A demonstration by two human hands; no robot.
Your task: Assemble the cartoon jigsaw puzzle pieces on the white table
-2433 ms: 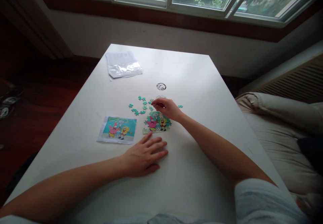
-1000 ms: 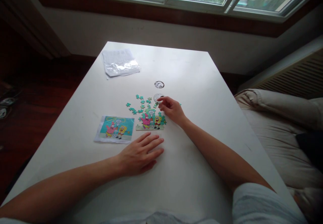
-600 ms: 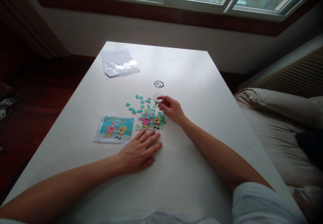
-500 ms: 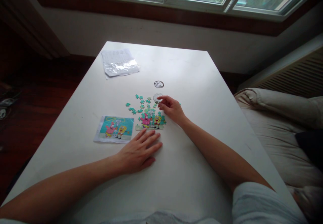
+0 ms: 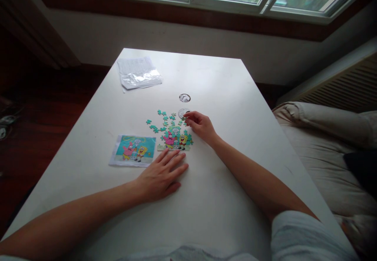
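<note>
A partly built cartoon jigsaw (image 5: 175,140) lies mid-table, with several loose teal pieces (image 5: 160,123) scattered behind it. My right hand (image 5: 200,125) rests at the jigsaw's right upper corner, fingers pinched on a small teal piece beside a clear round lid (image 5: 183,113). My left hand (image 5: 160,174) lies flat on the white table (image 5: 224,96), fingers spread, its fingertips just below the jigsaw's lower edge. A printed reference picture (image 5: 133,150) of the same cartoon lies left of the jigsaw.
A clear plastic bag on paper (image 5: 138,73) sits at the table's far left. A second small round clear disc (image 5: 184,97) lies behind the lid. A cushioned seat (image 5: 330,155) is to the right, windows beyond, dark wooden floor to the left.
My left hand has slid forward until its fingertips reach the jigsaw's lower edge. My right hand has shifted from over the jigsaw to its upper right corner near the lid.
</note>
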